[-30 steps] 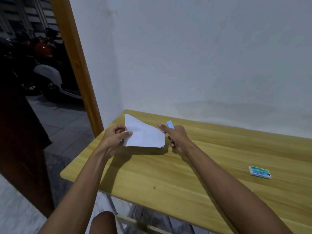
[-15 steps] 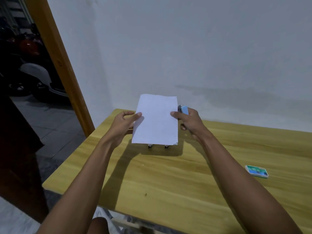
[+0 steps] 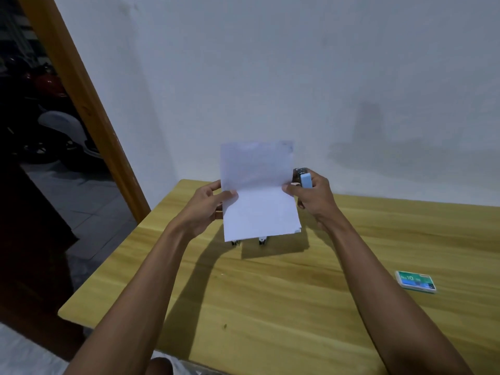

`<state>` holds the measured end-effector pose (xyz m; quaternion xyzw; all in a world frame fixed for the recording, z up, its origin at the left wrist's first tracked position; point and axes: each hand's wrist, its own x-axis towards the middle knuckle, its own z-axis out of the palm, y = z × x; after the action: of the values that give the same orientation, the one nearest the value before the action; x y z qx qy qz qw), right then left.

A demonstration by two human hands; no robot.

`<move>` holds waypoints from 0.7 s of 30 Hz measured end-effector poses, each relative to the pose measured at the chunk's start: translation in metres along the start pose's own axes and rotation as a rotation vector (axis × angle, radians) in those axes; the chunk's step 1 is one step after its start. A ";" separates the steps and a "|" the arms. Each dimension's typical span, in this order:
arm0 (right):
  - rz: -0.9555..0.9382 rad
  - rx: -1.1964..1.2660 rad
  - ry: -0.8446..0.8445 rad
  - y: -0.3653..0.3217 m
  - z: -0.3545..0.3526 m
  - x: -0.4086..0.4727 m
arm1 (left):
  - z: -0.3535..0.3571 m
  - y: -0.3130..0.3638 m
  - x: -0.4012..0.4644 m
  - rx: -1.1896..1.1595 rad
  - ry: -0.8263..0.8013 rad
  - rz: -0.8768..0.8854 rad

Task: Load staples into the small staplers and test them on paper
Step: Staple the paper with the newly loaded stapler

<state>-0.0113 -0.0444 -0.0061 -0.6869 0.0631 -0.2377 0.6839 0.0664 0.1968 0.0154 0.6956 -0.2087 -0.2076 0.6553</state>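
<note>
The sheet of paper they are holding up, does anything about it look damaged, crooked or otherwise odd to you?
Nothing alarming. The paper is held up between the left hand and right hand, bent across its middle. Its bottom right corner looks slightly ragged. The right hand also grips a light blue stapler beside the sheet's right edge.

Both arms reach forward, left hand point(image 3: 207, 205) and right hand point(image 3: 313, 197) raised, fingers curled in a grip.
</note>
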 end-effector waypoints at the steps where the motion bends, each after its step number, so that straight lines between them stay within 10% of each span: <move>1: -0.016 0.004 0.000 0.001 -0.002 0.001 | 0.002 0.000 0.001 0.003 -0.003 0.007; 10: -0.115 0.108 -0.018 0.005 -0.003 0.004 | 0.015 0.001 0.003 -0.095 0.096 0.004; 21: 0.198 0.129 -0.083 0.002 -0.008 0.004 | 0.012 0.003 0.006 0.097 0.243 0.158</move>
<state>-0.0103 -0.0532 -0.0078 -0.6411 0.0870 -0.1439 0.7488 0.0647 0.1835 0.0175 0.7281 -0.1915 -0.0592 0.6555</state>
